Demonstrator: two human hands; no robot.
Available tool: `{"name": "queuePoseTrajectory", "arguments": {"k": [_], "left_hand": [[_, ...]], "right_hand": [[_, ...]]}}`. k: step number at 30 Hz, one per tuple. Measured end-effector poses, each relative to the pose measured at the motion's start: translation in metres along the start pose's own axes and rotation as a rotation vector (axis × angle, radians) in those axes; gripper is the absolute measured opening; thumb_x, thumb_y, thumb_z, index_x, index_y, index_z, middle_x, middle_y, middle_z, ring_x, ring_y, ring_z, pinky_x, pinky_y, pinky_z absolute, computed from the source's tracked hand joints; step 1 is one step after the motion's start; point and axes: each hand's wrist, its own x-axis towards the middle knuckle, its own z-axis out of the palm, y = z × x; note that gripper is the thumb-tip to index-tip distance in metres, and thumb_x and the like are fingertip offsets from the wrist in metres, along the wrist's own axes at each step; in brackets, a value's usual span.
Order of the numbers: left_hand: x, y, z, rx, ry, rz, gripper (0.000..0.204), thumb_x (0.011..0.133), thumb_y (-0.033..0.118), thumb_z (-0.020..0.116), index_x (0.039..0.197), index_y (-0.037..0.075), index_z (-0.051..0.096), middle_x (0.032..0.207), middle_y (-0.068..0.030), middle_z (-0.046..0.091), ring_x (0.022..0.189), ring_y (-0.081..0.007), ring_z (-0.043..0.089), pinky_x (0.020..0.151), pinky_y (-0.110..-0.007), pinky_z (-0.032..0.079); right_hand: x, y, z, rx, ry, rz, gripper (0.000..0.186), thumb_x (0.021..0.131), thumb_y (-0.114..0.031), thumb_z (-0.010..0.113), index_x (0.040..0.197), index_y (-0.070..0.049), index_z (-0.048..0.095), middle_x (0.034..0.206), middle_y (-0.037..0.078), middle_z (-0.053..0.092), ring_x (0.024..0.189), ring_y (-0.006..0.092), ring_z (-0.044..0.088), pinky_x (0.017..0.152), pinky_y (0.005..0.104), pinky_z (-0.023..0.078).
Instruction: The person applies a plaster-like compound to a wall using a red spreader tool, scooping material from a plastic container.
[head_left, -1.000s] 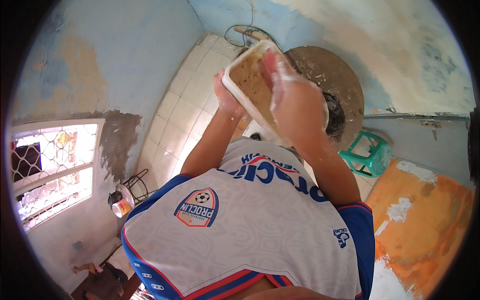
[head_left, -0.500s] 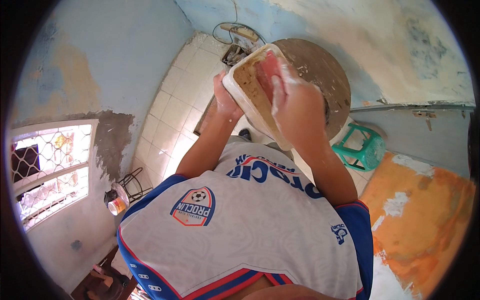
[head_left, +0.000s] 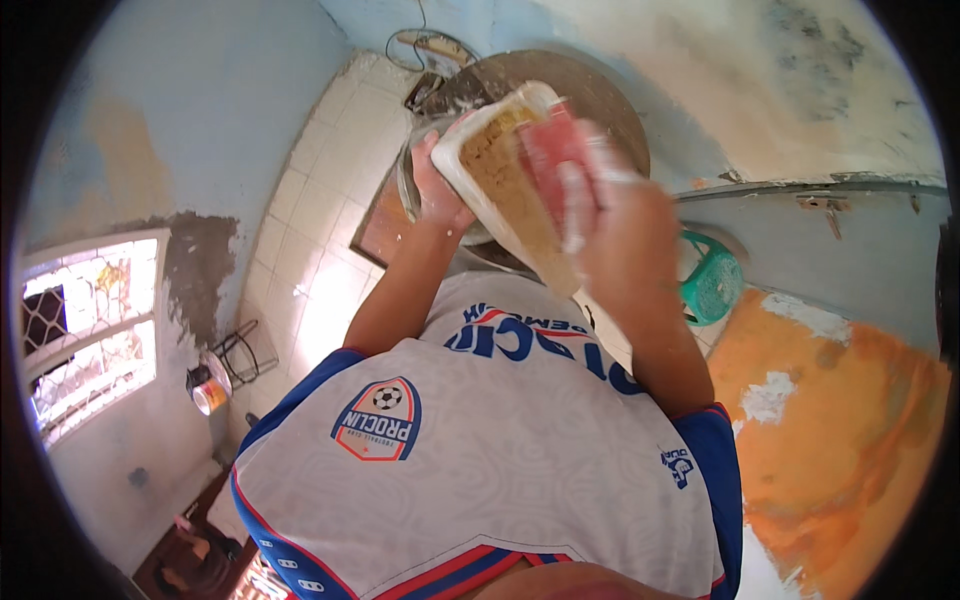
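Note:
My left hand (head_left: 440,190) grips the left side of a long white plastic tub (head_left: 492,222), which is tilted in front of my chest. Tan, crumbly-looking putty (head_left: 485,160) coats its inside. In my right hand (head_left: 625,220) is a red flat scraper (head_left: 548,160), its fingers closed round it and whitened with paste. The scraper lies against the right part of the tub's opening; motion blurs both it and the hand. Behind my left hand a grey curved rim (head_left: 405,180) shows, mostly hidden by the tub.
A round brown tabletop (head_left: 610,100) stands behind the tub, near the patchy wall. To the right are a green plastic stool (head_left: 715,280) and an orange panel with white patches (head_left: 850,420). A small bucket (head_left: 210,396) sits left, below a barred window (head_left: 100,320).
My view has shifted, so the tabletop appears further left. The tub sits slightly left and turned, with the grey rim now showing behind it. The right hand and scraper have moved slightly right.

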Motion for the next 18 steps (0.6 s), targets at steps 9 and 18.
{"name": "queuePoseTrajectory", "arguments": {"k": [9, 18], "left_hand": [[-0.038, -0.068, -0.018, -0.236, 0.124, -0.043, 0.079, 0.100, 0.070, 0.033, 0.150, 0.012, 0.051, 0.147, -0.0121, 0.057, 0.131, -0.0348, 0.057, 0.111, -0.052, 0.046], [-0.062, -0.074, -0.052, -0.417, 0.112, -0.116, 0.083, 0.099, 0.073, 0.032, 0.154, 0.013, 0.045, 0.153, -0.0136, 0.052, 0.137, -0.0354, 0.053, 0.116, -0.052, 0.042]], "right_hand": [[-0.003, 0.067, -0.040, 0.218, 0.011, -0.059, 0.033, 0.096, -0.004, 0.064, 0.127, 0.006, 0.065, 0.104, 0.020, 0.075, 0.090, 0.0151, 0.069, 0.086, 0.0294, 0.054], [0.018, 0.055, 0.008, 0.270, -0.238, -0.079, 0.034, 0.096, -0.007, 0.066, 0.128, 0.004, 0.065, 0.103, 0.023, 0.074, 0.086, 0.0228, 0.074, 0.081, 0.0308, 0.055]]}}
